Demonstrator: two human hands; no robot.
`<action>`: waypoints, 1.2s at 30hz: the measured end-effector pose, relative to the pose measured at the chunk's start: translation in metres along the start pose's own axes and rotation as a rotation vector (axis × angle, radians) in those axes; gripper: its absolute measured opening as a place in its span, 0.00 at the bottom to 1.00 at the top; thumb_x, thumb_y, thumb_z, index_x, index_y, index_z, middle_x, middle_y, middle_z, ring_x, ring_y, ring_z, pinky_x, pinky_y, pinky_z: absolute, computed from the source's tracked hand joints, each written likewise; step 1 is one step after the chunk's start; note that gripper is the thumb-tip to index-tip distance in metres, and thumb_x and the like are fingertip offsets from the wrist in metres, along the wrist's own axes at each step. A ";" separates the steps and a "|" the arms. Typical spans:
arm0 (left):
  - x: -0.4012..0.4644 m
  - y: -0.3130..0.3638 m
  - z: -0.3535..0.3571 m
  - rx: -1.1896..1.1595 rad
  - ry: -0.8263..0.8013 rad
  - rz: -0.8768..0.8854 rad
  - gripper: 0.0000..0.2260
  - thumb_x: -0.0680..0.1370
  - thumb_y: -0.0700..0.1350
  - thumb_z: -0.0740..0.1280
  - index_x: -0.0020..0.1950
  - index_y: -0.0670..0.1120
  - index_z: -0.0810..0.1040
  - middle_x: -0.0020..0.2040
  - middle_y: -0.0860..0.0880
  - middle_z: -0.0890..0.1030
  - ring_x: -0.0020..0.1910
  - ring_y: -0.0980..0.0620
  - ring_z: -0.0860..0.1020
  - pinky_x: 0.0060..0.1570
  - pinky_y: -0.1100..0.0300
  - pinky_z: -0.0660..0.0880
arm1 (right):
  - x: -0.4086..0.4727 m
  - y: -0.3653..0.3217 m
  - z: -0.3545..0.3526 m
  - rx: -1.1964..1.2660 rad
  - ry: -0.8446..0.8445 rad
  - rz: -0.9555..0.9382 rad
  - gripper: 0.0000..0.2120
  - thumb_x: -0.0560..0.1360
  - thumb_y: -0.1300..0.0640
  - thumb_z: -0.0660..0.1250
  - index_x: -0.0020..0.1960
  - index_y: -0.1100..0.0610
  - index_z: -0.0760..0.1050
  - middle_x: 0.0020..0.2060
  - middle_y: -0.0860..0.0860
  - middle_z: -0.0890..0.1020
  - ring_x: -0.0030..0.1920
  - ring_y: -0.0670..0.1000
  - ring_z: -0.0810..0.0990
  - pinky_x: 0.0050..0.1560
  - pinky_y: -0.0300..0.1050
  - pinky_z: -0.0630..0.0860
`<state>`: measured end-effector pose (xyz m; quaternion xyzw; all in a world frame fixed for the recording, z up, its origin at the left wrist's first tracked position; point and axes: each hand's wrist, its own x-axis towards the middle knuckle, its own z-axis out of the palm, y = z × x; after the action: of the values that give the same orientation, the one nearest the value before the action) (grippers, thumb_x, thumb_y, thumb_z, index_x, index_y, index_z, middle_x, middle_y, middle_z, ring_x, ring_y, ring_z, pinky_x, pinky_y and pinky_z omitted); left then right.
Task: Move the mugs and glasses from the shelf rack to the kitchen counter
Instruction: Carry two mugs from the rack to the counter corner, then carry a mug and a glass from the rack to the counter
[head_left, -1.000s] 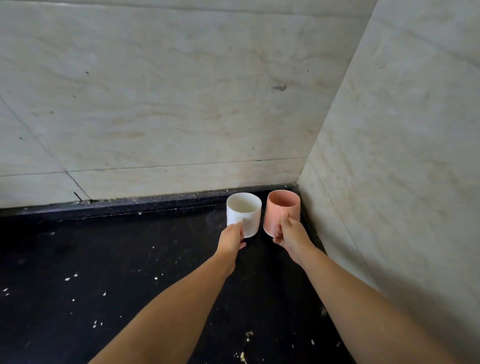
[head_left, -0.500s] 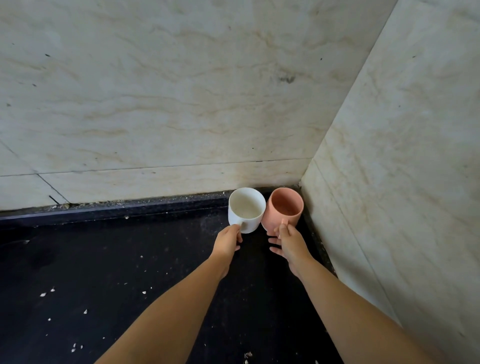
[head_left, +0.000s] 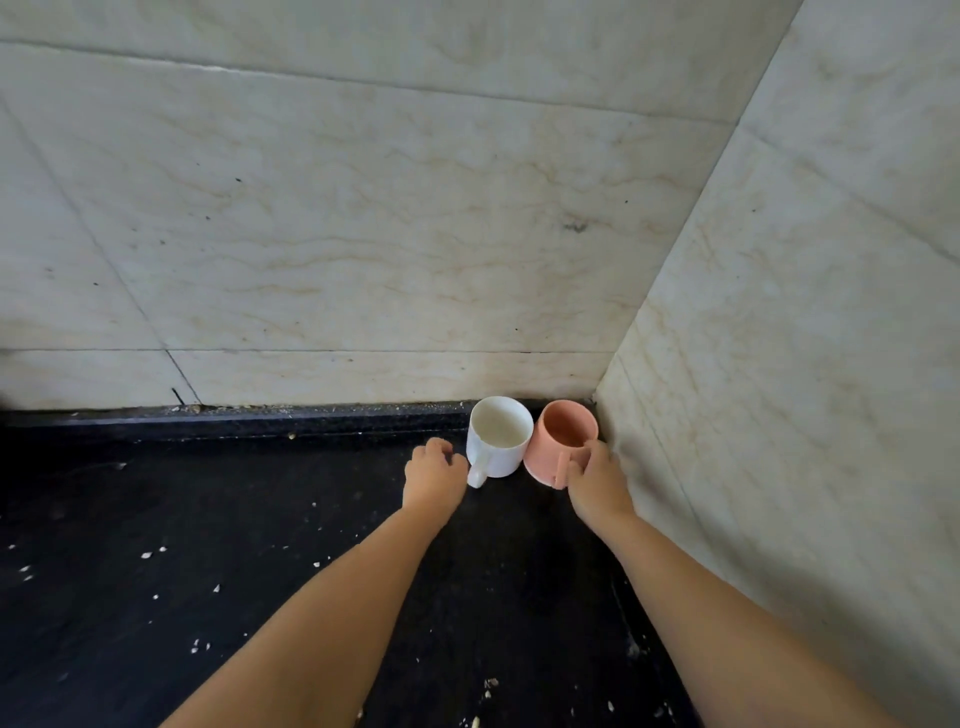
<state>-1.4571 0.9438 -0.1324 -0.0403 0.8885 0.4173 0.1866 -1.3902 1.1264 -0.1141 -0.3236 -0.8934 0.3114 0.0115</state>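
Head view, left hand (head_left: 434, 475): now off the handle, fingers loosely curled, holding nothing.
White mug (head_left: 497, 435): upright on the black counter (head_left: 208, 519), set deeper into the corner.
Pink mug (head_left: 565, 440): touching the white one.
Right hand (head_left: 597, 480): fingers still against its handle side; grasp unclear.

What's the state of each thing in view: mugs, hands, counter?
White mug: upright on counter, empty, touching pink mug.
Pink mug: upright in the corner, empty.
Left hand: beside white mug's handle, not gripping.
Right hand: on pink mug's handle.
Counter: black, crumb-strewn.
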 end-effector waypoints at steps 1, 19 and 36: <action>-0.009 0.003 -0.009 0.110 0.031 0.077 0.15 0.79 0.46 0.57 0.65 0.44 0.70 0.63 0.44 0.72 0.60 0.44 0.72 0.56 0.48 0.74 | -0.008 -0.005 -0.007 -0.114 0.015 -0.100 0.19 0.80 0.54 0.55 0.70 0.57 0.64 0.68 0.56 0.70 0.63 0.57 0.72 0.61 0.53 0.74; -0.284 -0.133 -0.158 0.754 0.504 0.204 0.17 0.80 0.51 0.55 0.67 0.49 0.69 0.64 0.49 0.73 0.65 0.47 0.69 0.66 0.51 0.65 | -0.254 -0.083 0.022 -0.517 -0.152 -1.096 0.22 0.82 0.54 0.52 0.76 0.51 0.57 0.76 0.50 0.59 0.77 0.53 0.54 0.75 0.59 0.51; -0.646 -0.389 -0.265 0.508 0.970 -0.446 0.14 0.79 0.50 0.57 0.61 0.48 0.74 0.59 0.49 0.75 0.60 0.46 0.72 0.59 0.53 0.67 | -0.643 -0.176 0.153 -0.568 -0.351 -1.796 0.24 0.82 0.52 0.53 0.76 0.54 0.53 0.76 0.54 0.59 0.74 0.55 0.60 0.67 0.53 0.66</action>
<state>-0.8488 0.4374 -0.0249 -0.3664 0.9144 0.0762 -0.1541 -1.0168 0.5606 -0.0216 0.5429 -0.8392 0.0022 0.0331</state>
